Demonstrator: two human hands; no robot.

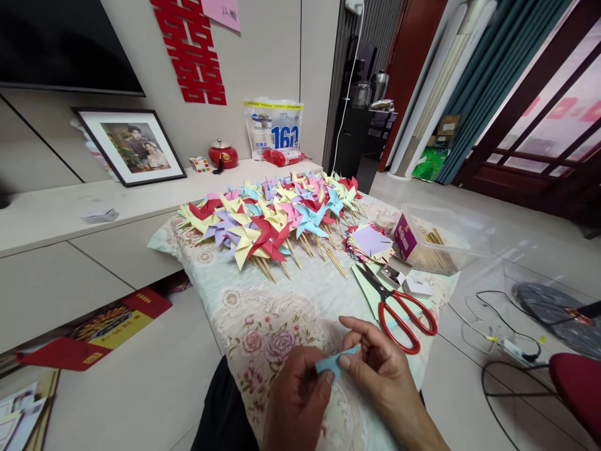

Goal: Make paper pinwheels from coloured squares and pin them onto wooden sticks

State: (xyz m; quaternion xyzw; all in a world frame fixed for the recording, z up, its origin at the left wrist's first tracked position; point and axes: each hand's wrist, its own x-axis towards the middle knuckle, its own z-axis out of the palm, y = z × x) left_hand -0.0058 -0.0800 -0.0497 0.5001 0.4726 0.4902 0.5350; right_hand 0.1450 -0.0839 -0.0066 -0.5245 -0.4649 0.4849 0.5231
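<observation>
Many finished pinwheels (267, 241) crowd the table's (300, 297) far edge; left hand (300, 391) and right hand (378, 369) pinch blue paper (330, 363); squares (373, 242) remain near right edge.

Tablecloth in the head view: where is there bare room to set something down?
A patch of tablecloth is free, bordered by the pinwheels behind, the left hand in front and the scissors to the right. Crowded: the right side, where scissors, paper squares, small white box and clear bin sit close together.

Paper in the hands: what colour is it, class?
The paper is light blue; the head view shows it best.
</observation>
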